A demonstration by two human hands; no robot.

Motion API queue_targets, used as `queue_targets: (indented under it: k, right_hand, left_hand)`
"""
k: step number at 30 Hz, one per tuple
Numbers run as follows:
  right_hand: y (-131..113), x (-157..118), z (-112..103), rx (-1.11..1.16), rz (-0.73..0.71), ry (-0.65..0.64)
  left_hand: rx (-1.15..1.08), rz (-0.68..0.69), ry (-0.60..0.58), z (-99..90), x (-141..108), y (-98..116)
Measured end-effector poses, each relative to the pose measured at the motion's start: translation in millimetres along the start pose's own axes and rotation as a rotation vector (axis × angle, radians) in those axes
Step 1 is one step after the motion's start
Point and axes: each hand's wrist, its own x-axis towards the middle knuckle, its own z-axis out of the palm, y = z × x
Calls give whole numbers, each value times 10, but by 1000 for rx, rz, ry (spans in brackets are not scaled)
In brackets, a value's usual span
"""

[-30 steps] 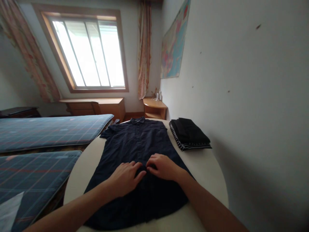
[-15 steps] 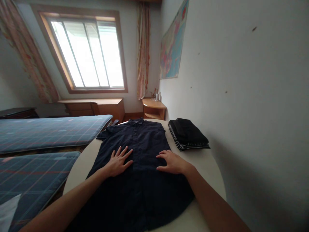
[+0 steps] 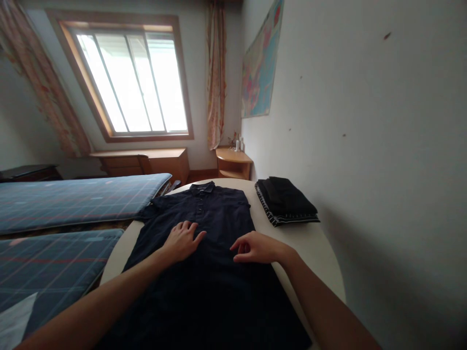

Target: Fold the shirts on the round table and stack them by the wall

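Observation:
A dark navy short-sleeved shirt (image 3: 219, 287) lies spread on the round cream table (image 3: 321, 257), its collar at the far end and its button placket facing up. Over the left half of the chest is my left hand (image 3: 182, 240), palm down with thumb apart from the fingers, nothing in it. My right hand (image 3: 255, 247) is above the shirt's right side, fingers curled but apart from the thumb, and no cloth shows between them. The shirt's left sleeve reaches over the table's left edge.
Folded dark clothes (image 3: 286, 201) are stacked at the table's back right, near the wall. Two blue plaid mattresses (image 3: 73, 201) lie to the left. A wooden desk (image 3: 164, 158) and a corner shelf (image 3: 233, 156) stand beyond the table.
The shirt has shifted to the left at the collar and sleeve, and its lower right edge now reaches farther toward me. The fingers of both hands have drawn in from a wider spread.

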Motion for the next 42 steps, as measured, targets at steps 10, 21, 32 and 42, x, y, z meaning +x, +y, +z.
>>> queue_targets:
  k: [10,21,32,42]
  right_hand:
    - [534,262,12,-61,147,679]
    - [839,945,-273,-219,582,697]
    - [643,1138,-131,-427,-46,570]
    - [956,1342,-257,-261,534,758]
  left_hand:
    - [5,-43,-38,416,881,425]
    - [-56,-23,5,535,873,353]
    - [-92,-14,35,552,870,341]
    - [-103,-7,50,532,859,342]
